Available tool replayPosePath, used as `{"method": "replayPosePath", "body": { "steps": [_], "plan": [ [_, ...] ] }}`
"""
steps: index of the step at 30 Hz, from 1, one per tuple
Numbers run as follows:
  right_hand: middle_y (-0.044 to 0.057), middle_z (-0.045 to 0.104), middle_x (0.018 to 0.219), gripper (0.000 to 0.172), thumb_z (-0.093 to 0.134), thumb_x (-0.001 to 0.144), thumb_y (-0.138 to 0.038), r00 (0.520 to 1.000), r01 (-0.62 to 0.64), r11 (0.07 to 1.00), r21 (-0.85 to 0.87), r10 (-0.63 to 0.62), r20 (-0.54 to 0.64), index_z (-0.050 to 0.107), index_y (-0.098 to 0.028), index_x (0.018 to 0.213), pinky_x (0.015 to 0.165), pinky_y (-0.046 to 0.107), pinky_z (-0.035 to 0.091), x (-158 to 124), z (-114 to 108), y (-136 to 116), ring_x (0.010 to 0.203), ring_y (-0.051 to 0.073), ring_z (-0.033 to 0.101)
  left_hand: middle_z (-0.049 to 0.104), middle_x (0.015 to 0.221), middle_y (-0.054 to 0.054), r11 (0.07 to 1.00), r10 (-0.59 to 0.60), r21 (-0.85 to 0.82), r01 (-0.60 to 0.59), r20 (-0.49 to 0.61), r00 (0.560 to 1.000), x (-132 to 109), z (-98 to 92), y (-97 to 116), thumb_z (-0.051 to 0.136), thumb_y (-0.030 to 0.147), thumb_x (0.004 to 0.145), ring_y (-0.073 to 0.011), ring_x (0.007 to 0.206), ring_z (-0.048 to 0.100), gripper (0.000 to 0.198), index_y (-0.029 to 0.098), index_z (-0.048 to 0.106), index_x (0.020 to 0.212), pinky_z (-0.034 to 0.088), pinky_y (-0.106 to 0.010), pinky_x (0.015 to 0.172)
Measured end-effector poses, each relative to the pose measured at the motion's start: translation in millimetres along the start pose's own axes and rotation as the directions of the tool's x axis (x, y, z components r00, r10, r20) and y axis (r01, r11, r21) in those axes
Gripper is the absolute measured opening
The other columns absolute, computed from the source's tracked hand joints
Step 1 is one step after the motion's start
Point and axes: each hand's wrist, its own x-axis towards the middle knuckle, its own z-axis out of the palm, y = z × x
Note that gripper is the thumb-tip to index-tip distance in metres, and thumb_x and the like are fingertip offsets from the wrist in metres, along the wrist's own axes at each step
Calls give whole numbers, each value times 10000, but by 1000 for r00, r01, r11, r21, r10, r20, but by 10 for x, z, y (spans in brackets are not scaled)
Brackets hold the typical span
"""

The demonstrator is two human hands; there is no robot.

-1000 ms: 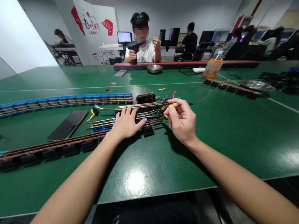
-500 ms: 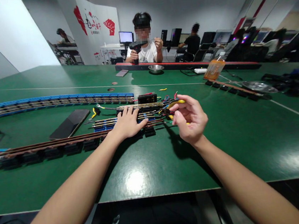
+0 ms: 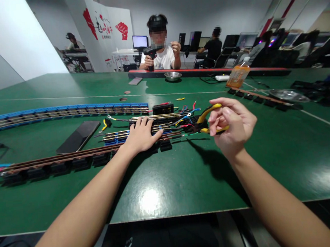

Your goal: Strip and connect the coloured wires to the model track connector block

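My left hand (image 3: 142, 135) lies flat with fingers spread on the rail assembly (image 3: 116, 137), whose metal strips run over blue and black supports. In my right hand (image 3: 234, 124) is a pair of yellow-handled pliers (image 3: 202, 119), its handles spread apart. The dark jaws point left, among or just in front of the loose wires (image 3: 187, 127) at the assembly's right end. Whether they grip a wire I cannot tell. A blue wire with a ring terminal (image 3: 189, 115) sticks out just above the jaws.
A black phone (image 3: 78, 137) lies left of my left hand, near a long brown rail (image 3: 56, 159). Behind runs a curved blue track (image 3: 63, 110). Across the table, a person (image 3: 162, 55) holds a power drill (image 3: 151, 52) near a metal bowl (image 3: 173, 76). An orange bottle (image 3: 237, 75) stands back right.
My right hand has moved to the right with the pliers, away from the rail ends, and more of the pliers shows. My left hand has stayed in place.
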Motion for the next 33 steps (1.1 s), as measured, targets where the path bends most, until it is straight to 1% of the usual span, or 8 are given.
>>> {"method": "replayPosePath", "body": {
  "steps": [4,8,15,24,26,29,31,33],
  "plan": [
    [-27,610,600,231,566,857,-322,999,-38,999,28,38,9,690,-158,961,305,189,279,-1,16,-1,328,59,470,416,1549,-160,1000,5,1,-5,-1,1000,3,1,0,295,620,965,-350,1447,338,708,142,447,1464,360,-564,1121],
    [-29,612,568,219,574,852,-319,999,-34,999,39,35,-23,702,-157,925,305,185,280,0,29,-27,314,56,463,428,1537,-165,1000,7,6,-7,-5,1000,-4,-7,6,302,608,970,-352,1437,349,699,131,453,1458,373,-563,1111],
    [-16,619,533,213,593,841,-300,995,-74,992,103,81,-65,732,-145,883,297,181,292,9,41,-74,315,65,476,408,1553,-160,1000,7,8,-7,-9,1000,-9,-9,7,310,613,972,-350,1444,344,706,127,436,1469,371,-559,1119],
    [-43,582,488,220,666,811,-374,981,-191,979,73,194,-28,709,-158,810,264,174,287,24,113,107,274,62,439,391,1569,-165,1000,1,8,-1,-8,1000,-1,12,0,305,615,972,-353,1459,323,729,110,407,1487,362,-566,1125],
    [-52,556,468,229,666,817,-389,977,-203,977,65,206,-46,700,-164,787,264,173,279,50,105,131,273,59,427,385,1574,-168,1000,2,7,-2,-8,1000,2,21,-5,305,619,971,-356,1460,322,733,110,405,1488,360,-567,1125],
    [-83,442,404,260,665,831,-413,981,-184,982,34,186,-54,698,-174,734,261,188,266,91,73,145,263,61,378,385,1574,-170,1000,2,3,-2,-9,1000,5,28,-6,312,620,968,-358,1459,326,733,111,406,1487,363,-567,1121],
    [-96,366,380,283,660,845,-425,986,-164,986,-3,164,-28,711,-179,715,271,203,262,111,44,151,264,62,337,384,1575,-169,1000,-3,3,3,-8,1000,5,26,-4,314,622,967,-357,1462,323,733,114,403,1489,362,-564,1123],
    [-86,367,399,290,652,862,-426,991,-134,990,-48,134,7,735,-187,720,314,215,285,124,12,163,305,65,351,386,1574,-168,1000,-4,4,4,-8,1000,2,21,-3,311,623,967,-354,1464,323,735,114,402,1488,363,-558,1125]
  ]
}}
